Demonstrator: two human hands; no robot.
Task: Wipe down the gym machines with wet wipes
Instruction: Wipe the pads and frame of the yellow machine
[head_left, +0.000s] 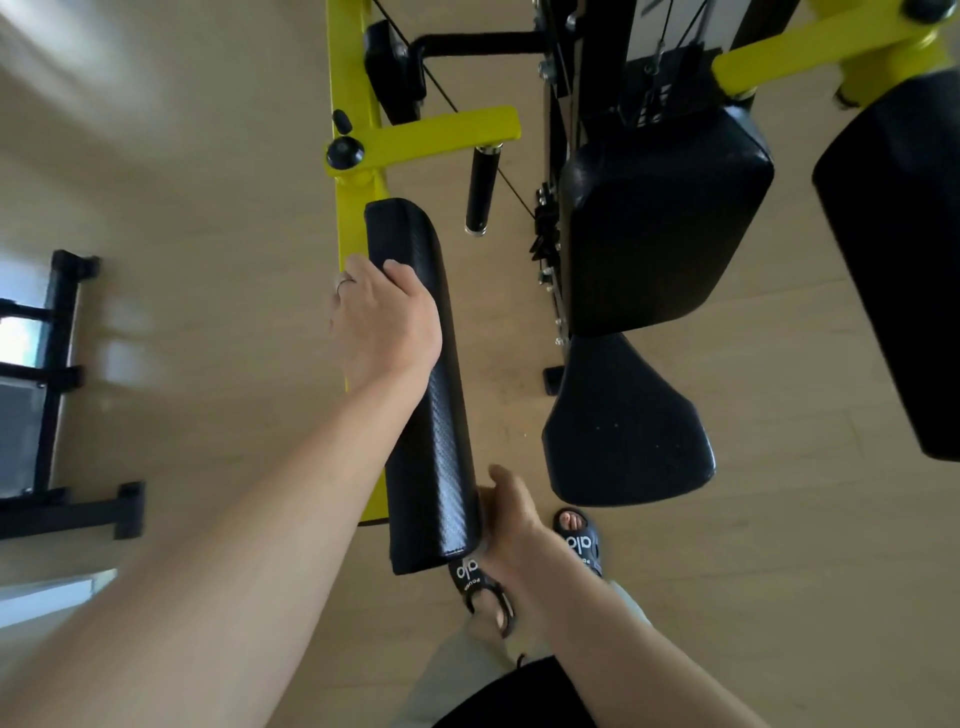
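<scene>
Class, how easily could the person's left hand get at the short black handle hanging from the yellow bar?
Probably yes. The left hand rests on the long arm pad, and the black handle hangs just beyond it, with nothing between them but open space.

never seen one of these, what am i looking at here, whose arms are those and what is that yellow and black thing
This is one picture from a camera worn on a person's head, looking down, so the arms are the wearer's own. The yellow frame belongs to a gym machine with black padded parts. The left hand is wrapped over a long black arm pad, and the right hand touches that pad's near end. No wet wipe can be seen in either grip; one could be hidden under a palm. To the right are the back pad and the seat. A short black handle hangs from the yellow bar. Below are the person's sandalled feet on a pale wooden floor.
</scene>
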